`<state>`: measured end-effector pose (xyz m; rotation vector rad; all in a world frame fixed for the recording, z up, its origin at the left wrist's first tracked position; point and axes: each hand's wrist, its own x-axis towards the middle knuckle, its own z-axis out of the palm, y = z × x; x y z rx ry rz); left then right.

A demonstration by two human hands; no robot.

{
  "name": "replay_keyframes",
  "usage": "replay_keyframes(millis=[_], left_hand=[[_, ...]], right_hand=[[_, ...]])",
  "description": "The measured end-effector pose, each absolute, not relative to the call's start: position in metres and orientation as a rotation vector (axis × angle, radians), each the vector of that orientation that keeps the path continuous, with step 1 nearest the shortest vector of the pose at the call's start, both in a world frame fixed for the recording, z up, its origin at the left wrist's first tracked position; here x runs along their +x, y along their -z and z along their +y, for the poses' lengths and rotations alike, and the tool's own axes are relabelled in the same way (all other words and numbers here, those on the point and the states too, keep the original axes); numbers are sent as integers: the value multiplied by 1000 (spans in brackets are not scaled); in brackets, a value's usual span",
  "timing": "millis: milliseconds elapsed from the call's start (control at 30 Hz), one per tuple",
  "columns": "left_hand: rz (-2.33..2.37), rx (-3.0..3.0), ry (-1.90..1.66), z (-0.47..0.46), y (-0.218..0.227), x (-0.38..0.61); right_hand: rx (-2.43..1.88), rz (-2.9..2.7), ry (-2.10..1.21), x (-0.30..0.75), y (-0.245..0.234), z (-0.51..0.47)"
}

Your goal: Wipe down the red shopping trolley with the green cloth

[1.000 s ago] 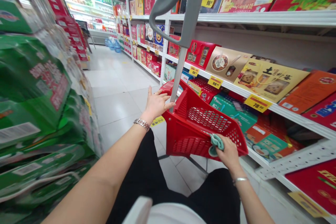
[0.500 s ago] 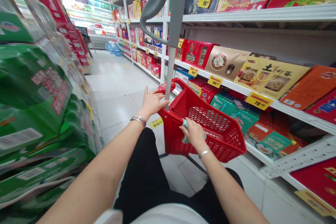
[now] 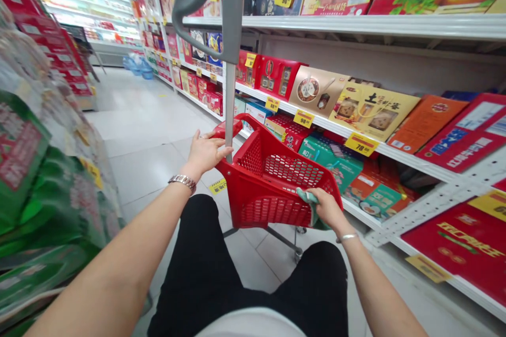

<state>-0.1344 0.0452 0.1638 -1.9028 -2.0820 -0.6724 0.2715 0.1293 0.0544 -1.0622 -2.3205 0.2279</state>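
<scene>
A red plastic shopping basket (image 3: 276, 171) on a wheeled frame stands tilted in front of me in a shop aisle. Its grey pull handle (image 3: 215, 5) rises on a metal pole. My left hand (image 3: 205, 151) rests on the basket's near left rim, right by the pole, fingers curled over the edge. My right hand (image 3: 326, 208) presses a teal cloth (image 3: 310, 201) against the basket's near right rim, fingers closed round the cloth. The basket looks empty inside.
Shelves (image 3: 356, 23) on the right carry red, gold and orange gift boxes with yellow price tags (image 3: 360, 144). Stacks of green and red cartons (image 3: 35, 168) line the left. A tiled floor (image 3: 134, 131) runs down the aisle ahead.
My right hand with the cloth has slid back along the basket rim from its left part to its right corner. The view has shifted left; my left hand stays by the pole.
</scene>
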Motion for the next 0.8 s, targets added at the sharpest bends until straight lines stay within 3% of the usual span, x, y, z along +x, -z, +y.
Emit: replay_keyframes(millis=[200, 367, 500, 800], left_hand=[[-2103, -1895, 553, 47, -162, -133], [-2066, -1917, 552, 44, -162, -132], [-2031, -1899, 555, 42, -160, -132], [-1986, -1840, 494, 44, -159, -130]], right_hand=[[-854, -1770, -29, 216, -86, 116], [-1020, -2071, -74, 176, -54, 82], [-1187, -2208, 127, 183, -30, 58], [-1089, -2209, 226, 189, -6, 74]])
